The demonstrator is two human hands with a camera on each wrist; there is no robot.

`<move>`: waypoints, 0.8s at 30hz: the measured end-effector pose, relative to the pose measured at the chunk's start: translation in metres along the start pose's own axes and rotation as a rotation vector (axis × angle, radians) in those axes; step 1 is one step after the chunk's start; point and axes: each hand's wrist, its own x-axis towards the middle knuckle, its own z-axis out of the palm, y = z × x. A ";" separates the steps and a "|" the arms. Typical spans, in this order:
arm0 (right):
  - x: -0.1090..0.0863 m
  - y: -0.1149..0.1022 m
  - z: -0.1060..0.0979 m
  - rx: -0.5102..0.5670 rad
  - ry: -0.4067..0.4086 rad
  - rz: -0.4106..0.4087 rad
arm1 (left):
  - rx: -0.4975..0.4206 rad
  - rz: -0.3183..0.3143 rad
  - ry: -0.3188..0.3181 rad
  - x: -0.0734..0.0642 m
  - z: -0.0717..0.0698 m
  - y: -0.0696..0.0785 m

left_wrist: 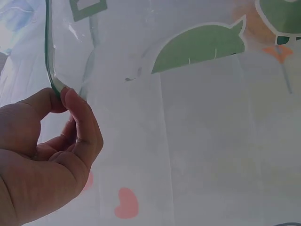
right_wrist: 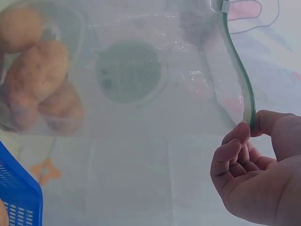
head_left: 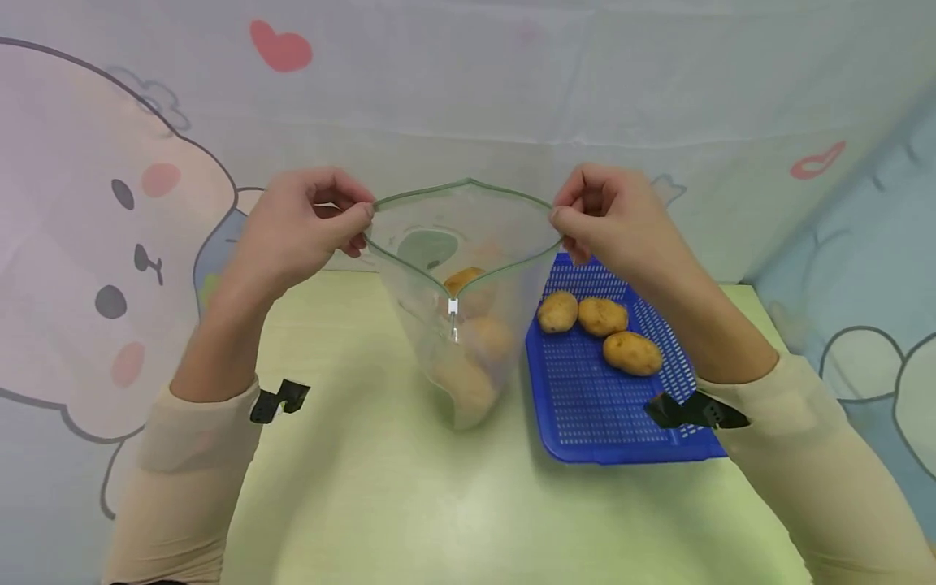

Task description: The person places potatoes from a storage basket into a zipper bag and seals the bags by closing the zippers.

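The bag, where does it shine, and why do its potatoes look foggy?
Head view: the bagged potatoes look hazy through the cloudy bag, the loose potatoes in the blue basket look clearer, a soft shadow falls on the table; right wrist view: white glints dot the bag; left wrist view: pale glare streaks the bag above the left hand.

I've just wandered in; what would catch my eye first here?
Probably the translucent bag in the middle, its green-edged mouth spread open between the pinching left hand and right hand, potatoes showing inside. Then the bright blue basket to its right, with three loose potatoes in it. On the backdrop at the left, a big cartoon face also stands out.
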 end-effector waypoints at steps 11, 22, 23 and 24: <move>0.002 0.015 0.009 -0.009 -0.024 0.008 | -0.005 -0.027 -0.014 -0.002 -0.003 -0.007; -0.004 0.026 0.024 -0.074 0.085 -0.112 | -0.049 0.032 -0.005 -0.007 0.019 -0.009; -0.005 0.026 0.024 -0.081 0.093 -0.121 | -0.046 0.031 -0.009 -0.008 0.020 -0.009; -0.005 0.027 0.024 -0.092 0.101 -0.125 | -0.041 0.029 -0.013 -0.009 0.021 -0.009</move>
